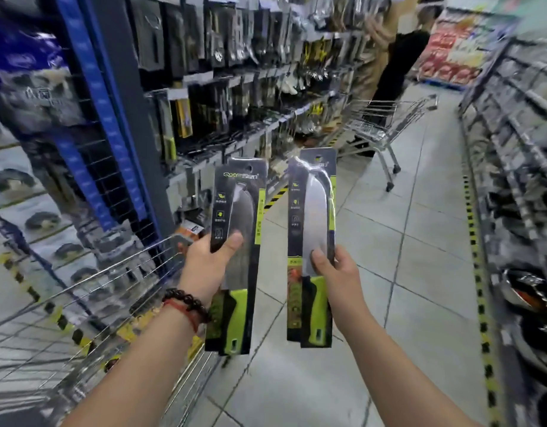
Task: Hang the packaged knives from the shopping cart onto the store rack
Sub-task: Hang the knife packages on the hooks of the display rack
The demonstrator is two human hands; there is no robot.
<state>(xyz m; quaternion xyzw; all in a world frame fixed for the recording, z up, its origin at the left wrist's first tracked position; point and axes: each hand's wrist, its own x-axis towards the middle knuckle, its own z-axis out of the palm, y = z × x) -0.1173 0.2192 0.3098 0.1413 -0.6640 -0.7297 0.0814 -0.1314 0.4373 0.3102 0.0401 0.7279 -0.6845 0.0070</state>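
Head view, looking down a blurred shop aisle: each hand carries one packaged knife upright, well short of the rack. The left hand point(209, 266) grips a black card-backed blister pack holding a steel cleaver with a lime-green handle point(235, 257), thumb pressed across the front of the blade area. The right hand point(337, 272) pinches a second black-and-green knife pack of the same kind point(312, 248) at about mid-height, thumb in front, fingers behind. Both hang holes are at the top edges, free and pointing up. The wire shopping cart point(90, 303) sits just beside the left forearm, and the tall store rack of hanging black utensil packs point(229, 72) runs along the left side of the aisle, still ahead. With both hands full, I judge the main risk to be threading a small hole onto a peg one-handed: a mid-pack grip lets the card tip or twist, so the hole may miss the peg and the pack slip to the tiled floor point(404, 272). Another person and a second cart point(389, 124) stand further along the rack, so crowding there could spoil the reach.
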